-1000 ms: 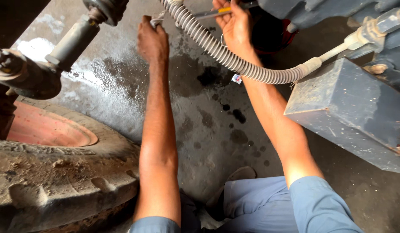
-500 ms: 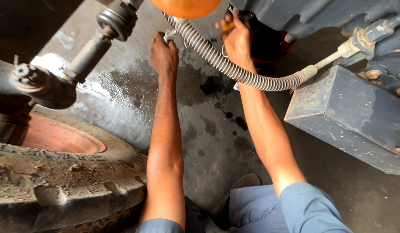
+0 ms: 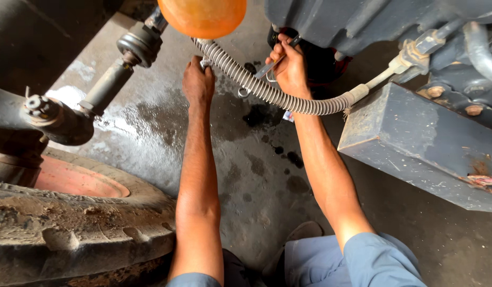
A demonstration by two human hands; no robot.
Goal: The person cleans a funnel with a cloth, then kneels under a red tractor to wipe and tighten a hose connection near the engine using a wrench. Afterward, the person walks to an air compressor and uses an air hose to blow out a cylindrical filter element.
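— How are the arms placed?
— Both bare forearms reach up and away from the body, nearly parallel, blue sleeves at the elbows.
— And the hands?
— The left hand (image 3: pixel 198 82) is curled shut, knuckles showing. The right hand (image 3: pixel 289 66) is raised slightly higher, fingers closed in a fist.

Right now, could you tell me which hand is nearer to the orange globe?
Left. The left hand sits just below the orange globe; the right hand is farther off, beside the hose.
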